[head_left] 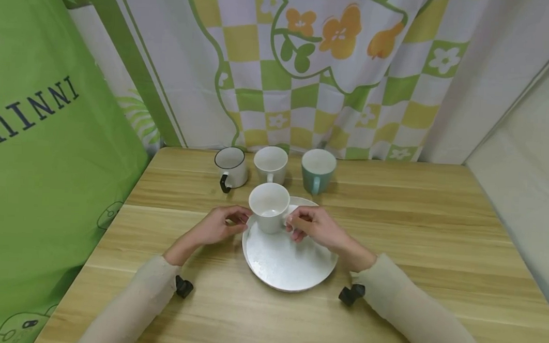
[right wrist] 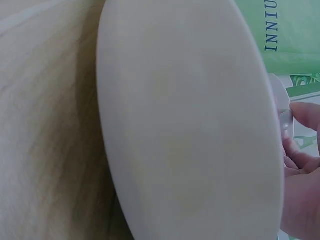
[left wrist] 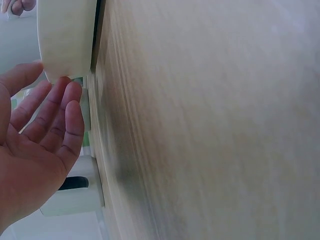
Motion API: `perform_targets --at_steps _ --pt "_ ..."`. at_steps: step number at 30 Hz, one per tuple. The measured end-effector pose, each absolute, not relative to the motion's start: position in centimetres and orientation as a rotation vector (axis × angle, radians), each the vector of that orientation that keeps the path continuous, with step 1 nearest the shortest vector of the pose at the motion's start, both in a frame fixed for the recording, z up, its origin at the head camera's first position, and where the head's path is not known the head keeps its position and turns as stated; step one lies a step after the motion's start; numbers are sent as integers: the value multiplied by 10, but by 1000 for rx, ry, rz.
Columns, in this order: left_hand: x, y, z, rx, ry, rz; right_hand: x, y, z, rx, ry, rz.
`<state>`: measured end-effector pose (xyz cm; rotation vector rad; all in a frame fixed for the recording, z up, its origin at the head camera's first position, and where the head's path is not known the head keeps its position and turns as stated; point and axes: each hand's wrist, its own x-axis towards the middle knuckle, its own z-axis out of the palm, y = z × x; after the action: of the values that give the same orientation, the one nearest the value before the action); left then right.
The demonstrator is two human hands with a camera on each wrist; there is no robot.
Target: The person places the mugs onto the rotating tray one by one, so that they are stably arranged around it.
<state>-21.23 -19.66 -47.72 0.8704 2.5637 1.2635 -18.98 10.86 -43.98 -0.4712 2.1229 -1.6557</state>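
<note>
A white cup stands upright over the far left part of a round white tray in the head view. My right hand pinches the cup's handle from the right, thumb against the bent fingers. On the tray's left side is my left hand, its fingers loosely bent. In the left wrist view, the thumb and fingertips meet the tray's side. The right wrist view is mostly filled by the tray's pale side wall, with the right hand behind it.
Behind the tray stand a white mug with a dark rim and black handle, another white cup and a teal cup. A patterned curtain hangs at the wooden table's far edge. Green cloth hangs at the left.
</note>
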Motion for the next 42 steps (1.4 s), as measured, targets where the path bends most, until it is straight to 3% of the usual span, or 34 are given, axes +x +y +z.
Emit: perform_targets --at_steps 9,42 --pt "-212 -195 -477 857 2567 1253 -194 110 -439 -367 2109 -1707" --pt "-208 -195 -473 823 2584 1209 -222 124 -439 -533 2362 -1583"
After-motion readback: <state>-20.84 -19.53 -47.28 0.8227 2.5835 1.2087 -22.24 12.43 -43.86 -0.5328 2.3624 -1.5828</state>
